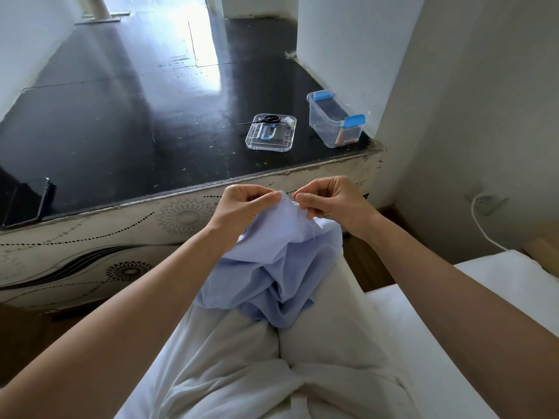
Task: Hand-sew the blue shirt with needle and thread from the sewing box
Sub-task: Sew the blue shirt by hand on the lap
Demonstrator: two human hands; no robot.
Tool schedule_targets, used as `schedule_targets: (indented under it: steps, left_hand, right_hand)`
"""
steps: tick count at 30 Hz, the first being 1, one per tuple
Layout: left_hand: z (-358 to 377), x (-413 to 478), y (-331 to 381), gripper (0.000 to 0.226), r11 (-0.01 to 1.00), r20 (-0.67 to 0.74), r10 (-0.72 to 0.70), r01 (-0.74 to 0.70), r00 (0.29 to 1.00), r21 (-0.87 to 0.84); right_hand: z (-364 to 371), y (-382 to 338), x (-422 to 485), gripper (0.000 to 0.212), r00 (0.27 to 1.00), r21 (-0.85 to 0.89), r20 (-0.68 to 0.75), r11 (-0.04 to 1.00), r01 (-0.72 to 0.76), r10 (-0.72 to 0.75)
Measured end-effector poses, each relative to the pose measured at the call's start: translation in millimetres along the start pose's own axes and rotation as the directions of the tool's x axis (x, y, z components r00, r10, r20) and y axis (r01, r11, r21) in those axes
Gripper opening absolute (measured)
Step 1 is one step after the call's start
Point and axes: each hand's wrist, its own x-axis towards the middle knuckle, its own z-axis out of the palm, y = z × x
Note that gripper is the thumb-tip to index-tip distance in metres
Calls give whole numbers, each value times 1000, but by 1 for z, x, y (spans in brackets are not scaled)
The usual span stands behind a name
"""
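Observation:
The blue shirt (272, 267) lies bunched over my lap in white trousers. My left hand (245, 207) pinches a raised fold of the shirt at its top edge. My right hand (329, 199) pinches a thin needle (289, 200) that pokes into that fold, just right of my left thumb. A short pale thread end (314, 231) hangs from the cloth below my right fingers. On the black table ahead stands the clear sewing box (334, 120) with blue clips, open. Its lid (270, 133) lies beside it, carrying black scissors (266, 118) and a white thread spool (291, 120).
A dark phone (27, 202) lies at the table's near left edge. The patterned table side (121, 237) faces my knees. A white cable (481, 219) runs down the wall at right toward a white cushion (499, 273). White walls flank the table.

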Motion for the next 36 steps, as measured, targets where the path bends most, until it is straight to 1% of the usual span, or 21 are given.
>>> schedule_targets:
  steps: [4,7,9,11,13,15,17,19,20,22,24,25,27,30,33,36]
  left_hand:
    - [-1,0,0,5,1000,35,0,-1,999,31]
    - [-1,1,1,4,999,11,7,-8,1000,50]
    - [-1,1,1,4,999,5,9,-10,1000,43]
    - [-1,2,0,6,999,4,4,-4,1000,44]
    - [-1,2,1,8,999,8,2,-2,1000,43]
    - [-1,1,3,8,999,24,10,-11,1000,33]
    - [-1,1,4,8,999,34,12,-13,999,30]
    - [-1,1,4,8,1000,48,14,-15,999,26]
    - [-2,1,4,8,999,58,19,-21,998,25]
    - [-2,0,4,10,999,77,37,-39,996,22]
    - [-4,1,3,11,999,91,50,-52,995,17]
    - [-5,1,3,12,998,101,52,-54,994,15]
    - [-9,2,0,11,999,127,50,-51,991,2]
    - [-13,4,-2,10,999,154,36,-39,987,18]
    - [-12,4,-4,10,998,168,16,-25,986,54]
    - [-10,5,-5,10,997,129,-5,-4,992,73]
  right_hand:
    - [2,4,3,14,999,-119,-25,992,40,-43]
    - [3,8,5,22,998,-228,30,972,56,-51]
    - [1,9,6,28,998,-231,64,973,28,-14]
    - [-3,8,4,25,995,-173,101,985,9,9]
    - [-6,7,3,17,992,-134,125,991,1,16]
    - [-9,7,2,11,993,-55,119,998,-13,19]
    - [-9,6,3,14,995,153,92,987,-49,35]
    - [-9,6,7,20,992,384,109,918,-98,60]
    - [-8,7,9,22,989,434,141,894,-110,53]
    - [-6,8,13,24,971,384,236,914,-128,36]
    - [-2,8,14,27,935,319,351,933,-165,46]
    - [-2,8,14,28,922,328,383,925,-192,56]
    - [-3,7,13,27,920,381,386,897,-223,64]
    - [-6,9,12,18,923,402,382,890,-216,51]
    - [-5,11,11,17,933,332,354,925,-185,60]
    - [-6,12,10,19,956,230,290,968,-105,35]
